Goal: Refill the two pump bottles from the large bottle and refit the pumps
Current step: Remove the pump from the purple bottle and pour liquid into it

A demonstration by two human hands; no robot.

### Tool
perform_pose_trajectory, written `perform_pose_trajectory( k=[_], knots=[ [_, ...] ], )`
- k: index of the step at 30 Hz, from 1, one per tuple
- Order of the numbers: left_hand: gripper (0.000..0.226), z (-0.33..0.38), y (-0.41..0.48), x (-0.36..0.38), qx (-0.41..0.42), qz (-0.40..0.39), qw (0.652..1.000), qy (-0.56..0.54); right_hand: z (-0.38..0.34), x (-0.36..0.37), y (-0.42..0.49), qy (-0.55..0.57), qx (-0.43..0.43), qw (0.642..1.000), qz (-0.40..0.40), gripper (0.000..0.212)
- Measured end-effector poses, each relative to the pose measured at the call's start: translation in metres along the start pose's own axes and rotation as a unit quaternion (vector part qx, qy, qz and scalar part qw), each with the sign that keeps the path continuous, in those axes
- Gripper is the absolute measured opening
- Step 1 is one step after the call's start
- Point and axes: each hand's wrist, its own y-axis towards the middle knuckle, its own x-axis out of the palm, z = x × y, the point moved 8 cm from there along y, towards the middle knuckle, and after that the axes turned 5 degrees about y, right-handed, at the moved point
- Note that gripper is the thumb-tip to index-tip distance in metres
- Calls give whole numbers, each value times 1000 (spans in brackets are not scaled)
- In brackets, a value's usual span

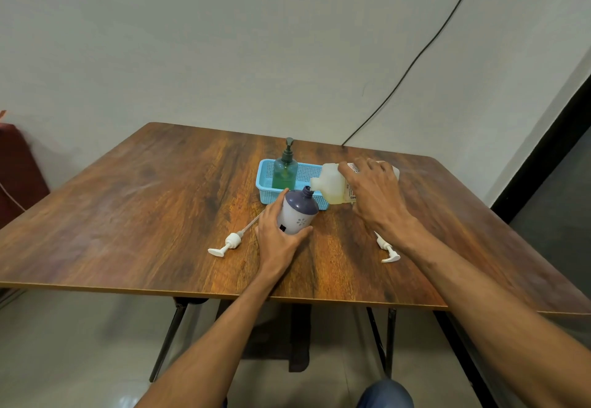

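My left hand (276, 231) grips a white pump bottle with a purple top (299, 212), its neck uncapped and standing on the wooden table (128, 215). My right hand (374, 193) holds the large translucent bottle (332, 185) tipped on its side, its mouth right at the purple bottle's neck; yellowish liquid lies inside. A green pump bottle (285, 171) with its pump on stands in the blue basket (265, 180). One loose white pump (228, 243) lies left of my left hand, another white pump (387, 249) lies partly under my right wrist.
The table's front edge runs just below my forearms. A black cable (415, 59) hangs down the wall to the table's back edge. A dark red seat (16, 167) stands at the far left.
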Motion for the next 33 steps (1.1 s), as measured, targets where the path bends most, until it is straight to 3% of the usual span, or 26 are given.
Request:
perform_pose_trajectory(
  k=[33],
  knots=[
    [90, 3, -1, 0, -6, -6, 1000, -2, 1, 1, -2, 12, -1, 1000, -3, 75]
  ],
)
